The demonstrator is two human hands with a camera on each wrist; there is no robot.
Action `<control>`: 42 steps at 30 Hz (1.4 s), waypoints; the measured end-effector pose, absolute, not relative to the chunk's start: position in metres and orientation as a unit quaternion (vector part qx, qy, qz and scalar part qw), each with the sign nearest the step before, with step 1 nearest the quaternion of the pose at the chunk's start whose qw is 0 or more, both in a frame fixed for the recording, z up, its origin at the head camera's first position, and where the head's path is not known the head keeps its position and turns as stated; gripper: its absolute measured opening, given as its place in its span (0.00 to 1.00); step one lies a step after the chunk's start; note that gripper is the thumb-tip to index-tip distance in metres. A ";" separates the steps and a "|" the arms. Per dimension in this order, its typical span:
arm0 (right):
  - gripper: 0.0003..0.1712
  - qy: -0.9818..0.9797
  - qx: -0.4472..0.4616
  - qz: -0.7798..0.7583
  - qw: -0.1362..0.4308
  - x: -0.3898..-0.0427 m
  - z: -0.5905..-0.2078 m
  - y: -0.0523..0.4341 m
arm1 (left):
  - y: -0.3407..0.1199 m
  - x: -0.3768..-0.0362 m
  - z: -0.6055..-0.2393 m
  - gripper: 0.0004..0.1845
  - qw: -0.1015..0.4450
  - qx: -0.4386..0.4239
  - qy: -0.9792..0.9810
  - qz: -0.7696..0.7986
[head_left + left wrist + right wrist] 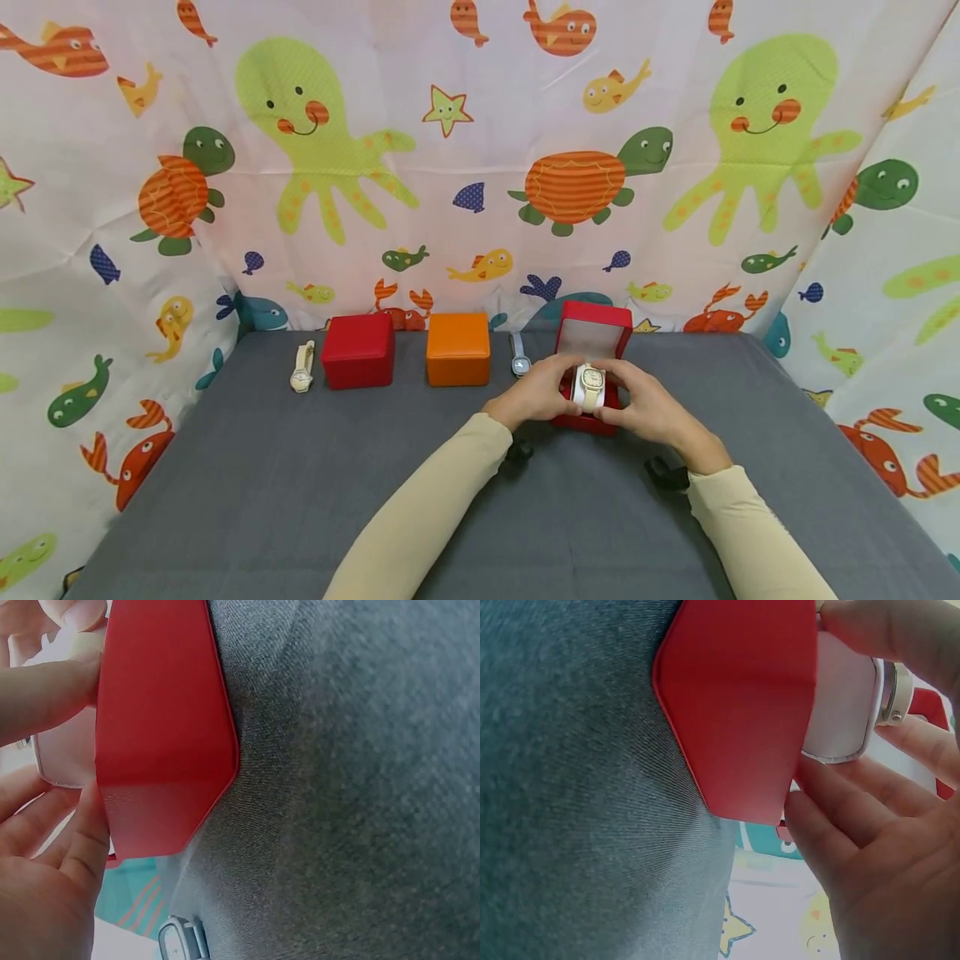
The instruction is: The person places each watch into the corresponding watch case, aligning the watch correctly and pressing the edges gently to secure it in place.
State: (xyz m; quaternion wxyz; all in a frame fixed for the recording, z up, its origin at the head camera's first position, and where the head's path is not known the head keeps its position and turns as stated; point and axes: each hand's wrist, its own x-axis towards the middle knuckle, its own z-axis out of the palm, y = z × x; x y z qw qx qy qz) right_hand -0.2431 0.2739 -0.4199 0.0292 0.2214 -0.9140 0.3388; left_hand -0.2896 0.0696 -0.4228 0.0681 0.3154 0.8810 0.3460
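Observation:
A wristwatch (592,379) with a cream strap and pale square dial is wrapped round a white cushion (844,701). My left hand (536,390) grips the cushion from the left, thumb at the near side and fingers at the far side. From the right, my right hand (652,404) holds it likewise. The cushion juts partly out of the base of a red watch box (161,712), whose lid (596,321) stands raised behind. Some fingers of both hands lie along the box's side walls. The inside of the base is mostly hidden by cushion and hands.
Left of the open box lie a blue-grey watch (520,358), an orange box (458,350), a shut red box (358,352) and a cream-strapped watch (302,367). A printed sea-animal curtain (465,242) hangs behind the grey tabletop (262,500).

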 end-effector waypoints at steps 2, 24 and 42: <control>0.40 -0.917 0.216 0.334 0.030 -0.243 -0.421 0.275 | 0.071 -0.291 -0.423 0.39 0.073 0.315 0.883 0.341; 0.38 -0.936 0.176 0.305 -0.010 -0.242 -0.425 0.277 | 0.078 -0.291 -0.420 0.30 0.065 0.331 0.901 0.274; 0.29 -0.927 0.087 0.351 0.094 -0.244 -0.407 0.273 | 0.052 -0.265 -0.433 0.37 0.037 0.215 0.908 0.358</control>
